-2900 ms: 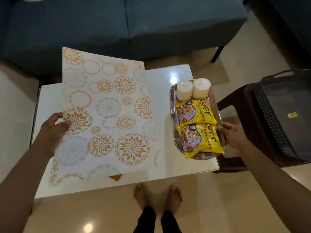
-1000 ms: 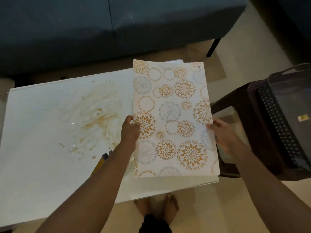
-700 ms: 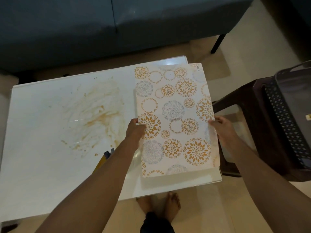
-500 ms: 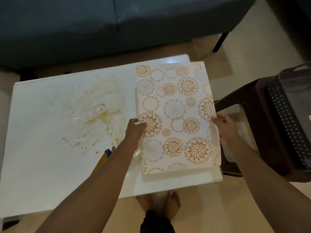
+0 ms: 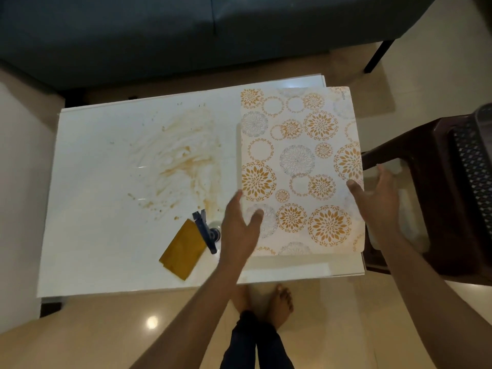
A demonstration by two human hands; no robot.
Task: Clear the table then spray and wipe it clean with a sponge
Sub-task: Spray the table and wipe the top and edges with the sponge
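Observation:
A white mat with orange and grey flower circles (image 5: 298, 166) covers the right end of the white table (image 5: 87, 235); its right edge overhangs, and what lies beneath is hidden. My left hand (image 5: 239, 230) is at the mat's near left edge, fingers spread, thumb resting on top. My right hand (image 5: 378, 203) is at the mat's right edge, fingers apart, thumb touching the edge. A brown smeared stain (image 5: 181, 161) marks the table's middle. A yellow-brown sponge (image 5: 183, 249) lies near the front edge, touching a spray bottle with a blue trigger (image 5: 206, 230).
A dark brown plastic chair (image 5: 431, 182) stands close to the table's right end, with a black perforated basket (image 5: 474, 161) on it. A dark blue sofa (image 5: 186, 30) runs along the far side. My bare feet (image 5: 266, 302) are under the front edge.
Both hands gripped the mat's side edges earlier; now their fingers have opened and the mat rests at the table's right end. The sponge and spray bottle have come into view.

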